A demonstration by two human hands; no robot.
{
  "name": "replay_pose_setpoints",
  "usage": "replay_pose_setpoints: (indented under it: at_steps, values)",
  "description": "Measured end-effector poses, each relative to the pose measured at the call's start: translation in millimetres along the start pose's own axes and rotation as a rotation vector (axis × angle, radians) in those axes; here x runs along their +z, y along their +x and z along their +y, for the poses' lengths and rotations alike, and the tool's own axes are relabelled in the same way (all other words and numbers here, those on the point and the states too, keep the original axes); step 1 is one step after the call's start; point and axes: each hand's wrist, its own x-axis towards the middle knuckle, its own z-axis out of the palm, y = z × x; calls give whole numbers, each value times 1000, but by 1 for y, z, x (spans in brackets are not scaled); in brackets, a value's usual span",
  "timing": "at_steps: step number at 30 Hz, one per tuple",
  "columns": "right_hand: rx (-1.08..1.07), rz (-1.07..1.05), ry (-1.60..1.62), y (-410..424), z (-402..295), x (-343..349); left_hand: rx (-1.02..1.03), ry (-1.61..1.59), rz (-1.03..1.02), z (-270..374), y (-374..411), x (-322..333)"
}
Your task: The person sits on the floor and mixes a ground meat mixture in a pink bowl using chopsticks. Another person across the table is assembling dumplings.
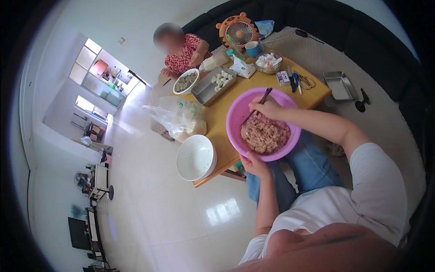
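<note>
A pink plastic basin point(234, 125) holds a mound of minced meat point(265, 136) flecked with green. My right hand point(266, 108) reaches over the basin, closed around dark chopsticks point(264, 97) whose lower ends touch the meat. At the near rim, my left hand point(255, 165) grips the basin from outside. Close by to the left is a white bowl point(196, 158) with small bits stuck to its inside.
The wooden table point(219, 136) bears a plastic bag point(183, 115), a metal tray point(204, 91) of dumplings, scissors point(307, 81), knives, a glass bowl and a blue mug point(253, 49). Across it, another person sits beside a bowl of filling point(186, 81). A tiger-faced fan point(238, 32) stands behind.
</note>
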Motion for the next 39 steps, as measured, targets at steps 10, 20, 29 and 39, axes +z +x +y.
replay_pose_setpoints:
  at_steps: [10,20,29,39]
  values:
    - [-1055,-686,-811,-67,-16,-18,-64,-103,18,7,-7,7]
    - [159,91,-278,-35,-23,-99,-29,-81,-6,3,-11,2]
    - [207,105,274,-16,10,-9,-17,29,-39,1,-8,-2]
    - [-1101,-655,-755,-78,-14,-19,-45,-106,13,7,-1,4]
